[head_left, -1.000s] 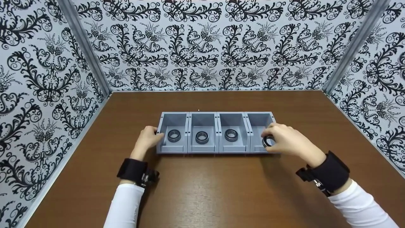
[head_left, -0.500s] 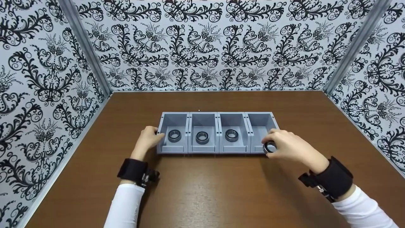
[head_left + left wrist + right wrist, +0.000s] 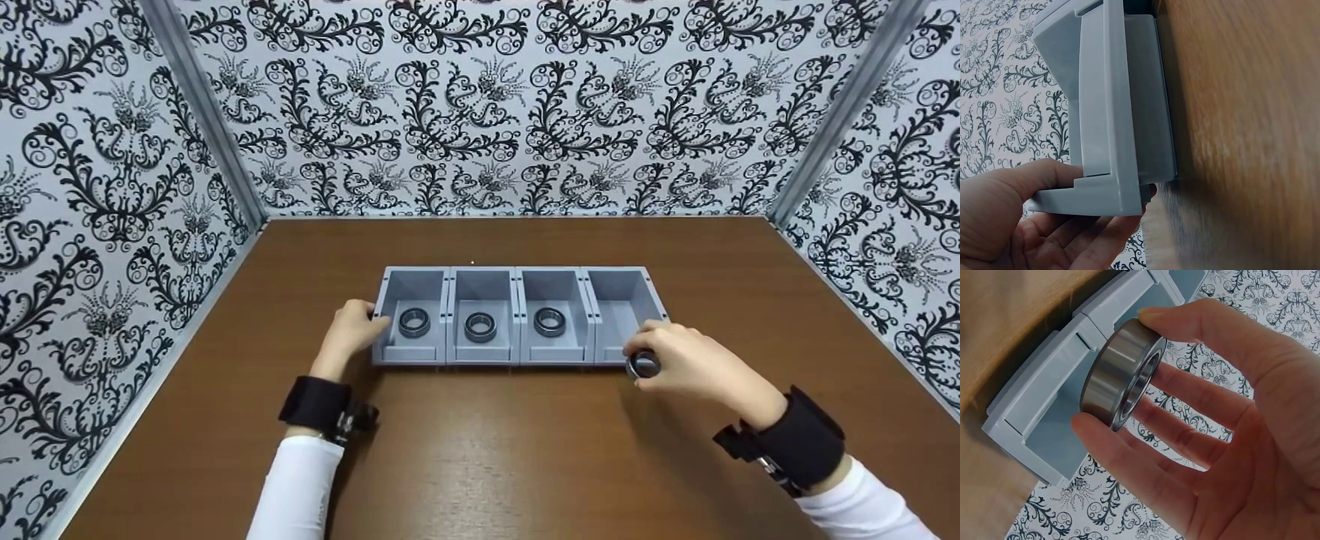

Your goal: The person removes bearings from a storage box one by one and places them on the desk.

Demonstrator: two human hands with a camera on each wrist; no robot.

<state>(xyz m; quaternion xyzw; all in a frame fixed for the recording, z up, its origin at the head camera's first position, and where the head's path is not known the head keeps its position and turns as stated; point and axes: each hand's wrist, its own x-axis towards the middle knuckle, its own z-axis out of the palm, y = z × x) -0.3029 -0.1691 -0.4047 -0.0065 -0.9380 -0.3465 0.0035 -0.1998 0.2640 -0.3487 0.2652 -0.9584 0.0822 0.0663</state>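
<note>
Between thumb and fingertips my right hand point(image 3: 686, 364) pinches a ball bearing point(image 3: 1120, 374), a steel ring with a dark seal. It is held at the front of the rightmost grey bin point(image 3: 619, 311), overlapping that bin's front edge in the head view. My left hand point(image 3: 350, 328) grips the side wall of the leftmost grey bin point(image 3: 1120, 112), thumb inside and fingers outside. A bearing point(image 3: 413, 322) lies in this left bin, another bearing point(image 3: 480, 327) in the second, and a third bearing point(image 3: 549, 322) in the third.
The joined row of bins stands on a brown wooden table point(image 3: 480, 450). Patterned black-and-white panels point(image 3: 487, 105) enclose the table at the back and both sides, with grey metal posts point(image 3: 202, 105) at the corners.
My right hand has drawn the bearing back toward me and slightly right, from over the rightmost bin to its front edge. The left hand has stayed on the bin wall.
</note>
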